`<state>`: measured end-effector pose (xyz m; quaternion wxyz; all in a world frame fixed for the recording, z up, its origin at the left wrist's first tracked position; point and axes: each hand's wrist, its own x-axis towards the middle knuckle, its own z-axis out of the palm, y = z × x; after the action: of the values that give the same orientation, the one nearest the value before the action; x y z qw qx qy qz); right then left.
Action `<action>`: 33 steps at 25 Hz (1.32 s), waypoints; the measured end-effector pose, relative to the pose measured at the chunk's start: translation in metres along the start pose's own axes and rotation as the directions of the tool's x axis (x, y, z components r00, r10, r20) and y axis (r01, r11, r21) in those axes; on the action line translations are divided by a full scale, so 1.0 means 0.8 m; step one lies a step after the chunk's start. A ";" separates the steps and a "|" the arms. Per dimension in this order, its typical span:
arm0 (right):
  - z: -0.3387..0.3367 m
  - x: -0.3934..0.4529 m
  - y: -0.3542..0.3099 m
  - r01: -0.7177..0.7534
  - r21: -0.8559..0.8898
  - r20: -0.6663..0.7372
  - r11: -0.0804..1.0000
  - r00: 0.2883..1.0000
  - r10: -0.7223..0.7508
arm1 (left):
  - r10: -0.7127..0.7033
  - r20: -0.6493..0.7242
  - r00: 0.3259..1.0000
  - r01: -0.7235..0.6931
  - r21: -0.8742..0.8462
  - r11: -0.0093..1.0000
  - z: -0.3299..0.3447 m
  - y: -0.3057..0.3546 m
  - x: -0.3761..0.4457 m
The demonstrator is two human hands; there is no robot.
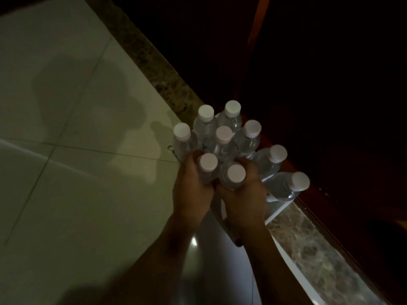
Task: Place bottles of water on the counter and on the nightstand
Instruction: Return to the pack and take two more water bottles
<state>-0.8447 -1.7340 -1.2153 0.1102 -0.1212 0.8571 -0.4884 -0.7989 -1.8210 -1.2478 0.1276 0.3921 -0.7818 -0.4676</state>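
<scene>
Several clear water bottles with white caps stand clustered in the dim light near the middle of the head view. My left hand (193,190) is wrapped around one bottle (207,166) at the near edge of the cluster. Beside it, my right hand (244,194) grips a second bottle (235,176). The two hands touch each other. Other bottles (224,137) stand behind them, and two more (295,183) lean to the right. They seem to rest on a white box or tray (277,210), mostly hidden.
Pale floor tiles (66,128) fill the left side, with a shadow across them. A speckled marble strip (319,249) runs diagonally beside dark reddish wood (343,227). The upper right is nearly black.
</scene>
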 end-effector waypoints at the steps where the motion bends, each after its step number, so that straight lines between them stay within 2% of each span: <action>1: -0.007 0.000 -0.009 -0.027 0.008 0.000 1.000 1.000 0.027 | -0.022 -0.001 1.000 0.022 -0.034 0.999 -0.008 0.012 -0.004; 3: -0.030 -0.008 -0.034 -0.076 0.055 0.006 0.996 0.997 0.076 | -0.046 -0.023 0.999 0.042 -0.135 0.990 -0.031 0.052 -0.021; 5: -0.083 -0.015 -0.098 -0.085 0.099 -0.006 0.991 0.996 0.086 | -0.039 -0.074 0.997 0.024 -0.190 0.982 -0.075 0.128 -0.048; 8: -0.173 -0.019 -0.218 0.011 0.218 0.017 0.976 1.000 -0.015 | 0.033 -0.093 0.995 -0.058 -0.274 0.960 -0.150 0.254 -0.079; 13: -0.398 -0.027 -0.559 0.038 0.496 0.002 0.867 0.999 -0.045 | 0.115 0.186 0.976 -0.019 -0.451 0.892 -0.371 0.599 -0.132; 15: -0.488 -0.038 -0.697 0.074 0.516 -0.020 0.853 0.997 -0.074 | 0.173 0.264 0.949 -0.032 -0.464 0.885 -0.459 0.740 -0.158; 19: -0.672 -0.070 -0.957 0.243 0.486 -0.035 0.839 0.965 -0.259 | 0.360 0.281 0.890 -0.172 -0.523 0.835 -0.604 0.995 -0.216; 22: -0.784 -0.102 -1.101 0.358 0.482 -0.116 0.800 0.931 -0.347 | 0.489 0.198 0.849 -0.281 -0.615 0.737 -0.672 1.147 -0.259; 26: -0.885 -0.149 -1.199 0.499 0.407 -0.329 0.765 0.861 -0.387 | 0.678 0.174 0.714 -0.392 -0.703 0.594 -0.707 1.280 -0.311; 29: -0.936 -0.189 -1.229 0.553 0.358 -0.469 0.752 0.803 -0.368 | 0.765 0.230 0.601 -0.349 -0.786 0.510 -0.707 1.333 -0.342; 33: -0.983 -0.262 -1.225 0.564 0.281 -0.642 0.776 0.712 -0.285 | 0.859 0.322 0.399 -0.251 -0.862 0.440 -0.677 1.375 -0.404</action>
<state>-0.7898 -1.5137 0.0383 -0.2426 -0.1413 0.6555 -0.7011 -0.8223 -1.6458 0.0080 0.1014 -0.2344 -0.6047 -0.7544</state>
